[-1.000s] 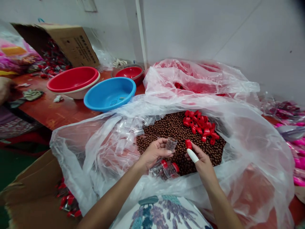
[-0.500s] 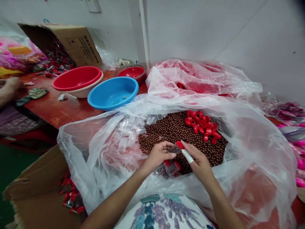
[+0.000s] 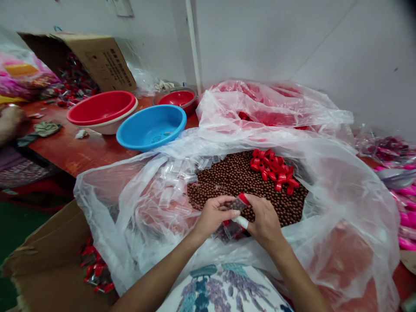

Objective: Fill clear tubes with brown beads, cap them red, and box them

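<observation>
The left hand [image 3: 212, 214] grips a small clear vial [image 3: 234, 203] of brown beads; the right hand [image 3: 264, 221], touching it, pinches the vial's red cap [image 3: 243, 199]. Beyond both hands lie brown beads [image 3: 237, 177] and loose red caps [image 3: 274, 169].

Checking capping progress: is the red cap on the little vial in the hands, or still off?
On: the red cap sits at the clear vial's end, held between left hand and right hand. How tightly cannot be told.
</observation>
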{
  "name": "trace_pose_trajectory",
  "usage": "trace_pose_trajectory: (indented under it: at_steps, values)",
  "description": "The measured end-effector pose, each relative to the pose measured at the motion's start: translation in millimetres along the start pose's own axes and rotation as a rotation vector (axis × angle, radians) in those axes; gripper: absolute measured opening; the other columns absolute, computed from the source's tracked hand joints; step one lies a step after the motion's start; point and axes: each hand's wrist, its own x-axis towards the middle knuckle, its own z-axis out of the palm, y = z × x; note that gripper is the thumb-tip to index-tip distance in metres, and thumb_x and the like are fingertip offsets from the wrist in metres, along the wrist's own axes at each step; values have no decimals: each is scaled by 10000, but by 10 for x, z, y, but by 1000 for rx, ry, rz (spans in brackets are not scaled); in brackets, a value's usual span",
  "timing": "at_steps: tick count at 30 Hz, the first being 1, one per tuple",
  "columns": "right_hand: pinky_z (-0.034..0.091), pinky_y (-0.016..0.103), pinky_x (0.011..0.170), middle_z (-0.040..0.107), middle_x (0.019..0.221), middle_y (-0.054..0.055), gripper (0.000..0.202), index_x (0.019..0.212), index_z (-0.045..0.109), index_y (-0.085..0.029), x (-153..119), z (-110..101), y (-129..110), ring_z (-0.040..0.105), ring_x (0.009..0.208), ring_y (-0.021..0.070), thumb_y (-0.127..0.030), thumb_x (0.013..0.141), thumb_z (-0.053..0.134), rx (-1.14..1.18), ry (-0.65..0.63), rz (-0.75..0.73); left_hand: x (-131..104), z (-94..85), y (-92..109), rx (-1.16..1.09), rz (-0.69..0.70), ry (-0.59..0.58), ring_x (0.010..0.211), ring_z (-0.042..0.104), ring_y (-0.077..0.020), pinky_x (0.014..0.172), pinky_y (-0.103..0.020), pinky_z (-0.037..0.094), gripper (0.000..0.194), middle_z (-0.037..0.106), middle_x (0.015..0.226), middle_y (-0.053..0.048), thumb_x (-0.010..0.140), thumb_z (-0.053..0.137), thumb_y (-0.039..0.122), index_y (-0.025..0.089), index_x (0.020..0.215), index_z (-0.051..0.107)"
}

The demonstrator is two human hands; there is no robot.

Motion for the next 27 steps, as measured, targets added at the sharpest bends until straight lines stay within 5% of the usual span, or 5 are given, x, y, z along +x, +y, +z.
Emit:
trace_pose_trajectory:
  at_steps: [10,13,16,19,27]
  values:
    - [449,390,842,571,1159,125,611,1290,403,-187,0,-15,-187,545,1022,256,-318,739,633,219,-250,59,-35,194,-86,-187,-127,-14,441,489,-89,426,-187,388,479,551,566,11,837,404,541,141,1065,534]
    - [475,348,812,593,1108,92,577,1249,439,-218,-20,-33,-149,572,977,229,-351,729,648,488,-298,335,-50,185,-76,-217,-140,-2,395,437,-73,396,-176,370,444,504,537,43,834,407,523,165,1078,504]
    - [496,306,718,641,900,50,329,1049,542,-204,-48,-17,-94,610,815,190,-365,770,610,772,-172,696,-64,169,-37,-228,-175,-53,349,397,-78,358,-187,362,463,470,513,64,833,386,521,188,1148,453]
    - [493,322,745,655,897,47,277,1018,558,-206,-35,8,-115,616,818,188,-344,783,607,918,-60,828,-66,173,-35,-218,-189,-90,349,394,-86,348,-187,354,486,460,499,65,837,377,517,196,1198,431]
    - [408,428,875,550,1170,135,657,1273,416,-159,20,14,-308,485,1046,277,-365,700,663,313,-237,191,-40,173,-101,-250,-237,5,460,495,-107,452,-207,388,635,538,564,12,822,316,622,184,1261,453]
